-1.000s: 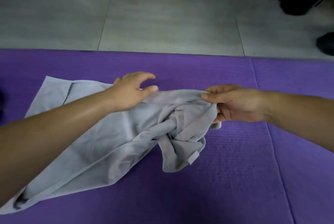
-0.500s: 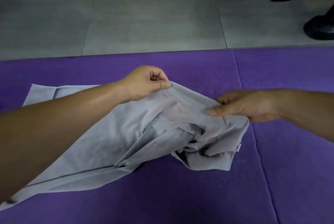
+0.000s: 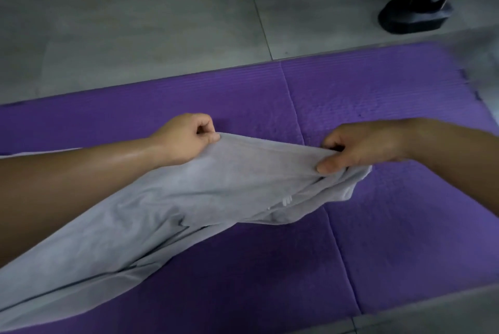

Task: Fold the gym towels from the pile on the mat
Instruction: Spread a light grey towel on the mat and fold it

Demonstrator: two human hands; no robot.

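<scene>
A light grey towel [image 3: 172,212] stretches from the lower left of the view up to the middle, lying over a purple mat [image 3: 391,239]. My left hand [image 3: 186,139] pinches the towel's far edge with curled fingers. My right hand [image 3: 361,144] grips the same edge further right, thumb on top of the cloth. Between the two hands the edge is pulled taut and lifted off the mat. A bunched end with a small white label hangs below my right hand. My left forearm hides part of the towel at the left.
Grey tiled floor [image 3: 135,23] runs beyond the mat's far edge. A black equipment foot [image 3: 413,16] stands on the floor at the top right. The mat has a fold seam [image 3: 332,225] running front to back, right of the towel.
Both hands have moved apart and lifted, stretching the towel's edge taut between them. The crumpled bunch under my right hand has been drawn out. The view has shifted right.
</scene>
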